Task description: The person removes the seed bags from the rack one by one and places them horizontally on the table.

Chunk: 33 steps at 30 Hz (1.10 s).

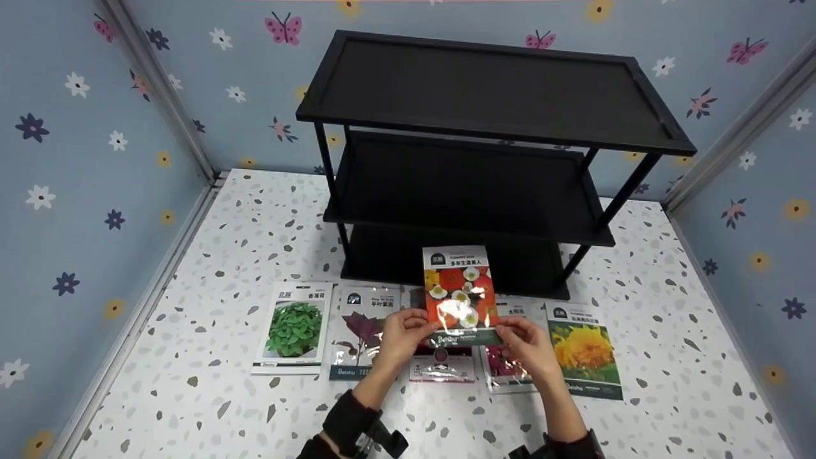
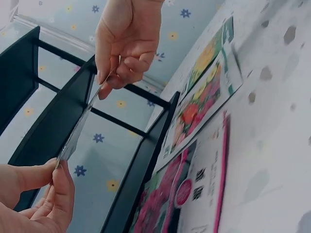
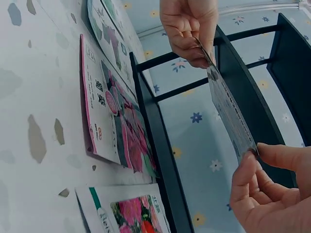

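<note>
A seed packet (image 1: 459, 287) with red, orange and white poppies on its front is held up in the air before the black shelf. My left hand (image 1: 401, 335) pinches its lower left edge between thumb and fingers. At the lower right edge my right hand (image 1: 530, 347) pinches it the same way. Seen edge-on in the right wrist view, the packet (image 3: 231, 109) is thin and tilted. Below it lies a pink-edged packet (image 1: 442, 368), partly hidden behind the held one. A packet of purple leaves (image 1: 360, 331) lies by my left hand.
A three-tier black shelf (image 1: 497, 89) stands at the back of the speckled white table (image 1: 210, 331). Also lying in the row are a green-leaf packet (image 1: 295, 328), a pink-flower packet (image 1: 510, 370) and a yellow-flower packet (image 1: 586, 354). Flower-patterned walls (image 1: 83, 210) enclose the table.
</note>
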{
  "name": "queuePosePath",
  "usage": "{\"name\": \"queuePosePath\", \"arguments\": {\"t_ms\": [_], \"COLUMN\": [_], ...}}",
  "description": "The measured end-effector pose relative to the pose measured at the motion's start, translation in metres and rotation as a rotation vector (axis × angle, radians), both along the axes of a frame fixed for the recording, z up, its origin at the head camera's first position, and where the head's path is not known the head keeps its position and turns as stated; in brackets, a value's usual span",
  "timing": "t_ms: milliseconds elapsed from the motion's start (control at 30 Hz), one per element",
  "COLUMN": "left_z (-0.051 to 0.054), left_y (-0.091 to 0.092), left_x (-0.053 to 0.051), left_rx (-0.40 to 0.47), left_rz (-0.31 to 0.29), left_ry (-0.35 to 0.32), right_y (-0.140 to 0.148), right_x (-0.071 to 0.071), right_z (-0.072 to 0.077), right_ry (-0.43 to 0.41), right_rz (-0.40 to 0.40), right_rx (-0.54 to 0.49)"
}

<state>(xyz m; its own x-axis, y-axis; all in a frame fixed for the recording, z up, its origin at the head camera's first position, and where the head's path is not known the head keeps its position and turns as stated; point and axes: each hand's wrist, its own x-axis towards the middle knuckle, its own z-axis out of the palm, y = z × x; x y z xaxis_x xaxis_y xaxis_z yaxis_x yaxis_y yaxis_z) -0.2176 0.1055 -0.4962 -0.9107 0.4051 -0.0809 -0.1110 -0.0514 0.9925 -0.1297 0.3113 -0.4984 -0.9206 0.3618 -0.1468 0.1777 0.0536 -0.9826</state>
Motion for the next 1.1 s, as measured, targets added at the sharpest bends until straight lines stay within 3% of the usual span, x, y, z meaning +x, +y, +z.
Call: {"name": "queuePosePath", "arguments": {"t_ms": [167, 600, 900, 1100], "left_z": [0.008, -0.011, -0.018, -0.044], "left_y": [0.003, 0.022, 0.032, 0.034], "left_x": [0.022, 0.055, 0.064, 0.054], "left_rx": [0.026, 0.010, -0.045, -0.128], "left_rz": [-0.003, -0.015, -0.062, -0.083], "left_ry": [0.018, 0.059, 0.139, 0.347], "right_y": [0.004, 0.005, 0.013, 0.036], "right_x": [0.011, 0.032, 0.045, 0.056], "right_z": [-0.005, -0.019, -0.030, -0.038], "right_ry": [-0.026, -0.096, -0.123, -0.032], "right_rz": [-0.048, -0.244, -0.307, -0.379], "right_rx": [-0.002, 0.047, 0.060, 0.079]}}
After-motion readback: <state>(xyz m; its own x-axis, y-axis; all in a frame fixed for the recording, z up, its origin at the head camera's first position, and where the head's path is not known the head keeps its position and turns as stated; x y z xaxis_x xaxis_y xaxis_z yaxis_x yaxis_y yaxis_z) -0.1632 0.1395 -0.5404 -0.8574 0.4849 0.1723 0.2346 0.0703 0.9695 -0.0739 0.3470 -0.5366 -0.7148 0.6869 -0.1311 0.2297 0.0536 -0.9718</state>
